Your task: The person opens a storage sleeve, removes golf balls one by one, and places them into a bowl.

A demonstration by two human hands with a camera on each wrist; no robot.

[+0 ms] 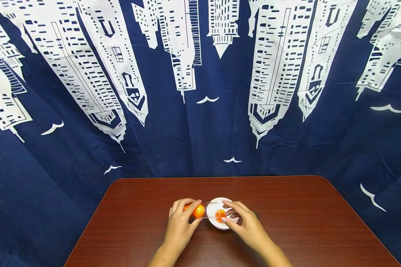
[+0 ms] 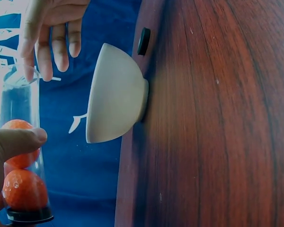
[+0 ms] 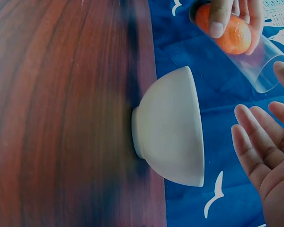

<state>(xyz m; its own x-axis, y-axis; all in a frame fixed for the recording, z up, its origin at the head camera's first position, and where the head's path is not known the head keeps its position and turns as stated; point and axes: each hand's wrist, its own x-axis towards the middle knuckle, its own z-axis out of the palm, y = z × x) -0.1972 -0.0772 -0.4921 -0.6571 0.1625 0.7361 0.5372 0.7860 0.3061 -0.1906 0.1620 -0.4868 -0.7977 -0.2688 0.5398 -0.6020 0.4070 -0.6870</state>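
Note:
My left hand (image 1: 180,224) grips a clear tube (image 2: 20,101) around its side, with the thumb along it. Two orange balls (image 2: 25,189) sit inside toward its black closed end (image 2: 31,215). In the head view the tube lies roughly level above a white bowl (image 1: 220,227), its mouth toward the right. Another orange ball (image 1: 220,214) shows in the bowl. My right hand (image 1: 248,222) hovers over the bowl at the tube's mouth, fingers spread and loosely extended. Whether its thumb touches the rim, I cannot tell.
A small black disc (image 2: 143,41) lies on the brown wooden table (image 1: 140,207) beyond the bowl, mostly hidden by my right hand in the head view. Behind the table's far edge hangs a blue cloth (image 1: 200,148) with white buildings and birds.

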